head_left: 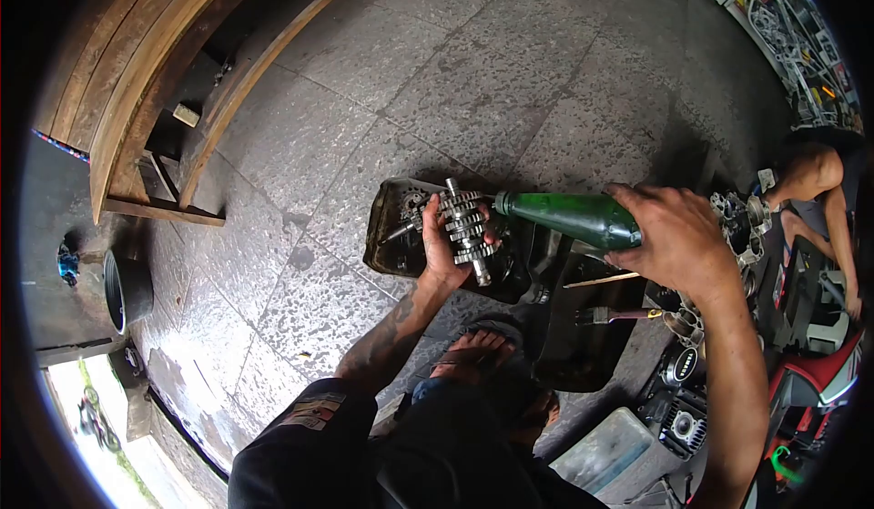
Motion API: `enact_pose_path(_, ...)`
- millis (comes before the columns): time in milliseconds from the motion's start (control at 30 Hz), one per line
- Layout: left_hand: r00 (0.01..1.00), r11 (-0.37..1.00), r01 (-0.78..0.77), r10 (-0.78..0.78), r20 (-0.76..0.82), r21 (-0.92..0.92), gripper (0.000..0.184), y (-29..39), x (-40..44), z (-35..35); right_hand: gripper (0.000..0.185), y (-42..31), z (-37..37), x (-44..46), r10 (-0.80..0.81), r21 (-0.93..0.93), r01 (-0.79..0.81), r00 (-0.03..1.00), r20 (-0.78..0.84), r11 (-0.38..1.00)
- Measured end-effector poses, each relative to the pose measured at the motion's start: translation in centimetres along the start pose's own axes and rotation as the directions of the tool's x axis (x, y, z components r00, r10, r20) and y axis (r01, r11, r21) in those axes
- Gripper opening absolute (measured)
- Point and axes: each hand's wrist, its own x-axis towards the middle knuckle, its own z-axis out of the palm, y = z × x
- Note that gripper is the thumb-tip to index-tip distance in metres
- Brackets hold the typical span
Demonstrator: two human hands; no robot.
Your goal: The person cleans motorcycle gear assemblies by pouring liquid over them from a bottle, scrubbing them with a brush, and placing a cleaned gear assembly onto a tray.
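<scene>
My left hand (pixel 439 247) is wrapped around a gear shaft (pixel 466 227), a metal shaft stacked with several toothed gears, held roughly upright. Below it is a dark, oily tray (pixel 375 233) with more metal parts in it. My right hand (pixel 675 240) grips the base of a green glass bottle (pixel 569 216). The bottle lies almost level, its mouth pointing left, close beside the gears. Whether liquid is flowing from it I cannot make out. A paintbrush (pixel 624 315) rests over a second dark tray (pixel 574 368), under my right forearm.
Engine parts (pixel 685 425) and a pale plastic container (pixel 603 450) are at the lower right. Another person's bent leg (pixel 806 177) and arm show at the right edge, near a red motorcycle part (pixel 824 372). A wooden bench (pixel 155 63) and a black bucket (pixel 127 290) stand left.
</scene>
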Motion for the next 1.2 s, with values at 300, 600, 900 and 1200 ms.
enact_pose_path(300,0.847,0.885,-0.440,0.353,-0.397,-0.153,0.051,-2.4,-0.1,1.7,0.068,-1.1,3.8,-0.6,-0.016,0.160,0.016,1.000,-0.002,0.987)
enact_pose_path(600,0.635,0.748,-0.663,0.585,-0.504,0.032,0.041,-3.7,-0.5,1.7,0.064,-3.6,6.3,-2.6,0.170,0.073,-0.178,0.980,0.106,0.981)
enact_pose_path(900,0.501,0.711,-0.641,0.673,-0.543,0.289,0.039,-4.3,-1.5,1.9,0.065,-5.7,5.4,-3.8,0.148,0.127,-0.155,0.987,0.065,0.980)
enact_pose_path(1200,0.509,0.718,-0.619,0.676,-0.532,0.319,0.038,-3.4,-1.3,1.2,0.065,-7.6,2.6,-2.6,0.158,-0.057,-0.154,0.985,0.074,0.986)
